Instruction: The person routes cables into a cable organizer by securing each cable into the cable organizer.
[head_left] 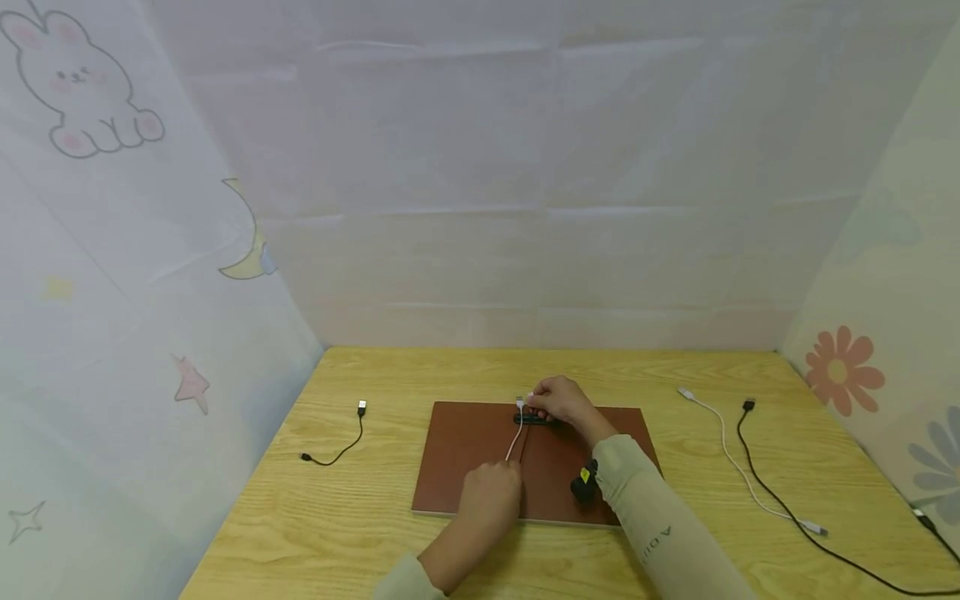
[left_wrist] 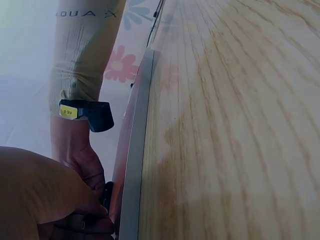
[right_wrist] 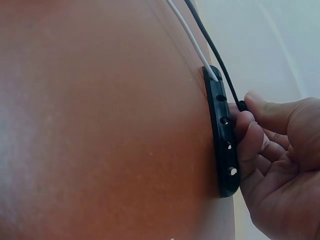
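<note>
Cable [right_wrist: 216, 52], black: judged light, springy; best held at stiff end [right_wrist: 242, 106], where right hand [right_wrist: 287, 155] pinches; left hand [head_left: 491, 496] curled round plug [left_wrist: 83, 225].

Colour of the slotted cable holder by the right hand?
Black; the cable holder shows best in the right wrist view.

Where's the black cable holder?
Right wrist view, right of centre: the black cable holder sits at the edge of the brown board, beside the right hand.

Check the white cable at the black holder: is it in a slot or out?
In: the white cable runs into the black holder near its end, and its plug shows at the far side.
</note>
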